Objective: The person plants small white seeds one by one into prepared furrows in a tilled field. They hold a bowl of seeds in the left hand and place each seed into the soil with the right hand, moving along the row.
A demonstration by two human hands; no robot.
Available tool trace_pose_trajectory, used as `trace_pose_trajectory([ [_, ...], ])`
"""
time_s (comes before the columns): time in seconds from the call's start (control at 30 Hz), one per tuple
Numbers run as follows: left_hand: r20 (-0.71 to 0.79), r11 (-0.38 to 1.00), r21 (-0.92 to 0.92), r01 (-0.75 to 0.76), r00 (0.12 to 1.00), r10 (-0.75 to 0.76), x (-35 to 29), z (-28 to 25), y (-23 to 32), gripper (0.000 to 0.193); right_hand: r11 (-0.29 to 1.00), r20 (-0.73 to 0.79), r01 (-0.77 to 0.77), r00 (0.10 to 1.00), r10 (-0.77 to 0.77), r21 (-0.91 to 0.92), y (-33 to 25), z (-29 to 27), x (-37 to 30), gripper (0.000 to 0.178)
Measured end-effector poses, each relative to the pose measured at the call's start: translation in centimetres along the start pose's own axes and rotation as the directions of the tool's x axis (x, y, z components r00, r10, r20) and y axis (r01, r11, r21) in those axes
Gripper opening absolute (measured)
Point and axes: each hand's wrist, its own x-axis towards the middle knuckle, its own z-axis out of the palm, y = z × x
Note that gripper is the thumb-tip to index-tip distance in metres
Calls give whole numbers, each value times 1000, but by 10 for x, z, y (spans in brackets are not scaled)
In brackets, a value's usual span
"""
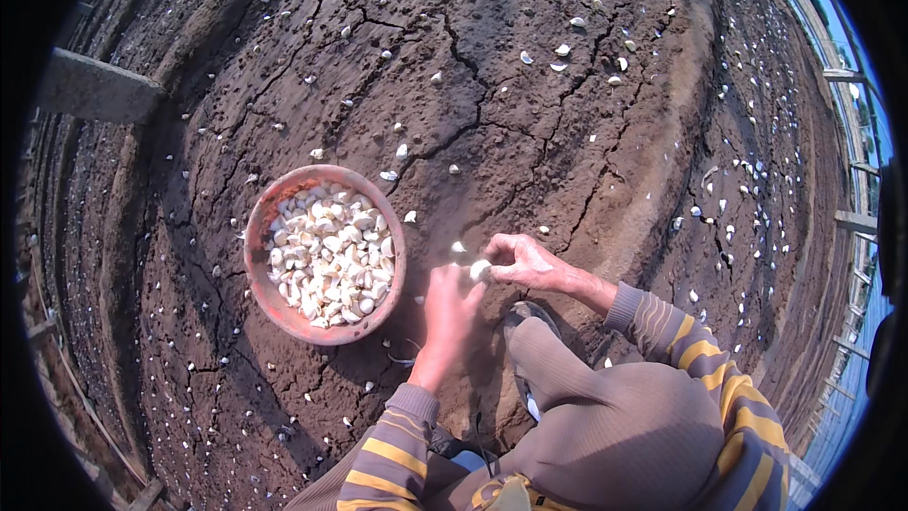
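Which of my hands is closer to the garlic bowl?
Left: your left hand is just right of the bowl, not touching it; your right hand is farther right, beyond the left.

A plump, off-white garlic clove (480, 271) sits pinched in the right hand (532, 265), another pale clove (459, 247) just beyond it; to the left, we see a round, dusty-red bowl (258, 270) standing upright, heaped inside with loose, cream-coloured cloves (333, 246).

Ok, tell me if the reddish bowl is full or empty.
Partly filled: white cloves cover the bottom of the reddish bowl, while bare inner wall shows around them.
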Motion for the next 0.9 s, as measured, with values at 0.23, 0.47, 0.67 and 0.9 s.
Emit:
trace_pose_trajectory([
  [0.23,-17,987,-89,131,991,-133,-7,2,-15,25,983,-389,-153,903,182,103,24,-68,20,33],
  [0.47,-36,974,-162,159,985,-167,-1,-2,-30,23,703,-245,69,909,-337,-708,38,-56,53,21],
  [0.67,-35,974,-156,163,985,-170,-4,0,-29,23,709,-273,23,914,-301,-705,47,-50,49,22],
  [0.9,8,951,-202,233,972,-237,-5,-1,-35,26,579,-264,5,886,-381,-816,36,-38,67,13],
])
